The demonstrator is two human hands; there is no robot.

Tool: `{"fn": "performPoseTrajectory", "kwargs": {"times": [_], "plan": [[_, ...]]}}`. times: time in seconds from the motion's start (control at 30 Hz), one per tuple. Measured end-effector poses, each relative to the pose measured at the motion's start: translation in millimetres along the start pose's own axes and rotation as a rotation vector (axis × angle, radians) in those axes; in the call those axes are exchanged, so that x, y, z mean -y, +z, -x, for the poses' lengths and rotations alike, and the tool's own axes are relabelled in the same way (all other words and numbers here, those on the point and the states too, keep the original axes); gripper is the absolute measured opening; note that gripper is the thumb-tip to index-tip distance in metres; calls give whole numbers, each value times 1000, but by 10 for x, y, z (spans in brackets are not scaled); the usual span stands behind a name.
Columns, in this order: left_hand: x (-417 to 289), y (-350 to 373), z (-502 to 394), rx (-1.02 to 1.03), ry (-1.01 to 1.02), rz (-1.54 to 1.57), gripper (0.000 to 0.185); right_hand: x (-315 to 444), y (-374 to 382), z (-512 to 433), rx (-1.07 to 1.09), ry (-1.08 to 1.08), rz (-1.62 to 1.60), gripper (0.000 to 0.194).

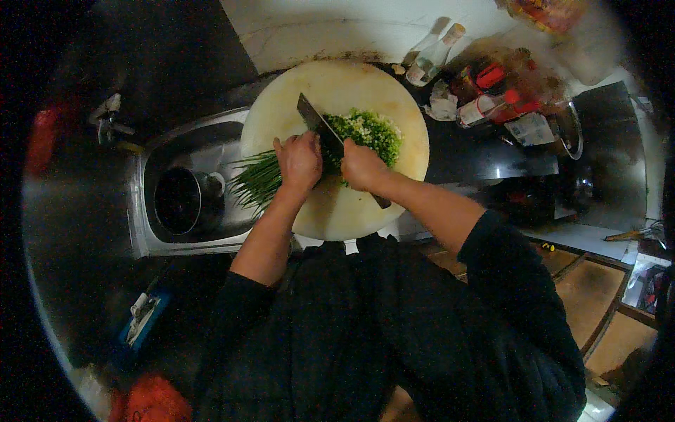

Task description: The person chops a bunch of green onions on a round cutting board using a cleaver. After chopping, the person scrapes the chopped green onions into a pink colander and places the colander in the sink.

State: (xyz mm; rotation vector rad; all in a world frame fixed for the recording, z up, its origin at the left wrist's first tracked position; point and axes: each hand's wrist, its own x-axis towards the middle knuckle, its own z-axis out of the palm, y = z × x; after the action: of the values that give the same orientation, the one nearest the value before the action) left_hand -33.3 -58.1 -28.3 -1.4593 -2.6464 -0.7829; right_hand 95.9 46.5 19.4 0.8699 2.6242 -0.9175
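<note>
A round, pale cutting board (337, 84) lies before me, partly over the sink's right side. My left hand (300, 161) presses on a bunch of long green stalks, likely scallions or chives (259, 179), whose uncut ends stick out past the board's left edge. My right hand (363, 164) grips a cleaver (316, 118), its blade slanting across the bunch just right of my left fingers. Beyond the blade, a heap of finely chopped greens (377, 132) lies on the board. The cleaver's handle end shows below my right hand.
A steel sink (232, 132) at the left holds a dark pot (178, 200); a faucet (108, 118) stands beyond its left end. Behind the board's right side are a glass bottle (430, 60), a red-capped bottle (477, 109) and bags. A metal lid or pan (575, 132) stands farther right.
</note>
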Motion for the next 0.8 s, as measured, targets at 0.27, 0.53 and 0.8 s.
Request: {"fn": "performPoseTrajectory", "kwargs": {"times": [0.27, 0.53, 0.8], "plan": [[-65, 54, 74, -134, -43, 3, 14, 413, -717, 250, 198, 82, 69, 23], [9, 140, 88, -127, 11, 27, 23, 246, -166, 65, 70, 10, 151, 36], [-1, 124, 81, -189, -56, 28, 21, 207, -434, 13, 112, -38, 106, 21]]}}
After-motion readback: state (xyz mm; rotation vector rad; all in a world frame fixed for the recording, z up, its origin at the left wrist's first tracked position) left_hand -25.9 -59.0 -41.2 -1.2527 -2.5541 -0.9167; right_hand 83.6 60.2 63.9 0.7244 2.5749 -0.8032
